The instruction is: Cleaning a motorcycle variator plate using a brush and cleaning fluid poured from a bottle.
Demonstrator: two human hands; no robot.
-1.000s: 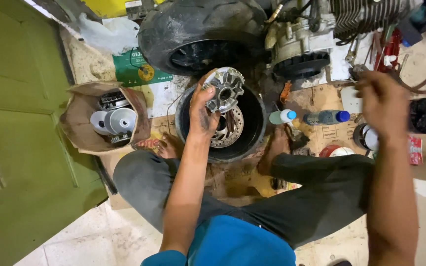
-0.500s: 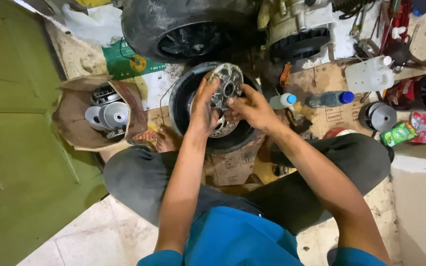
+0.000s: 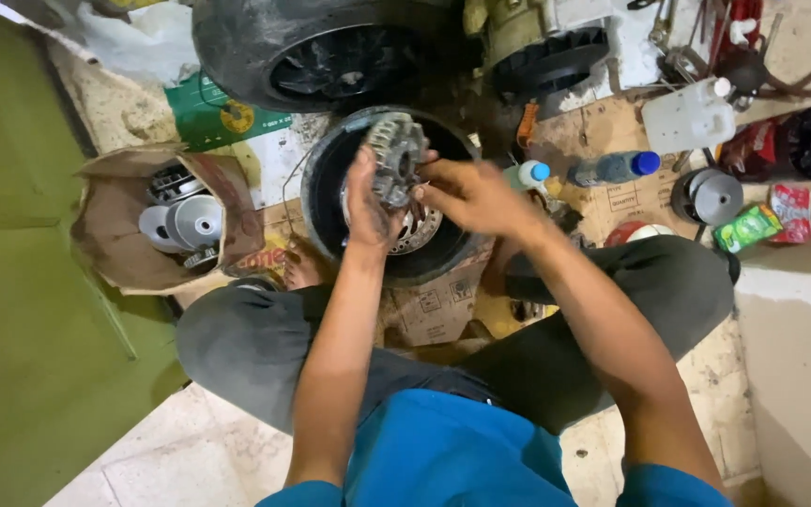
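Both hands, left (image 3: 368, 202) and right (image 3: 466, 192), grip the pulley (image 3: 396, 160) above the wheel (image 3: 330, 188); greasy fingers could drop it.

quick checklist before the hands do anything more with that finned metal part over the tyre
1. Left hand has the finned metal part in a firm hold: ok, it wraps the part from the left.
2. Right hand on the part: ok, its fingers touch the right side.
3. Part held above the small tyre, not resting in it: ok.
4. Hub inside the tyre free of loose bits: cannot tell, the hands cover most of it.
5. Two bottles clear of the right elbow: ok, they lie apart on the cardboard.
6. Spare parts kept together in the paper bag: ok.
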